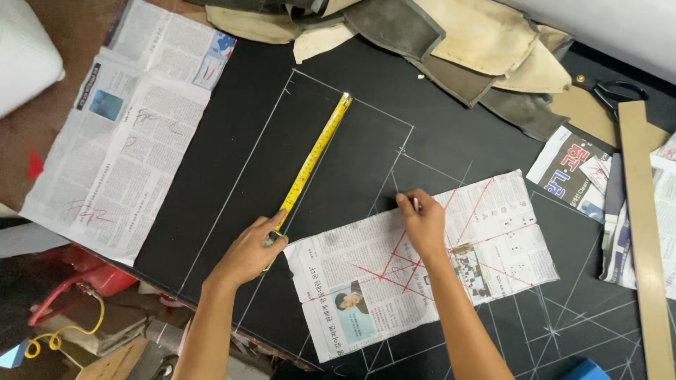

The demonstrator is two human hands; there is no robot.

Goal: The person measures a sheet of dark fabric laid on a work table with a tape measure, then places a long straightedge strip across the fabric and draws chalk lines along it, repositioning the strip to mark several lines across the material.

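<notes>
At the far left a flat, creased newspaper sheet (123, 134) lies partly over the matte black fabric (232, 169) that covers my tabletop, its grey print scribbled with faint pen marks. Thin white chalk lines (239, 176) run long and straight across the cloth, forming a tall rectangle. Down the middle of that rectangle lies my yellow tape measure (313, 155), a narrow stiff strip stretched on a diagonal from the upper chalk line down to my left hand (250, 250). That hand is clenched over the tape's lower end, pressing it against the cloth just beside the corner of a newspaper pattern (422, 264). That pattern is a thin, folded rectangle crossed with red lines, lying flat. My right hand (422, 222) rests on its upper edge, fingers pinched on a small white piece of chalk (415, 205). The cloth between tape and pattern is bare. Further right lie limp tan and grey suede pieces (458, 42), black scissors (612, 91) and a long wooden ruler (644, 232) near the edge.
</notes>
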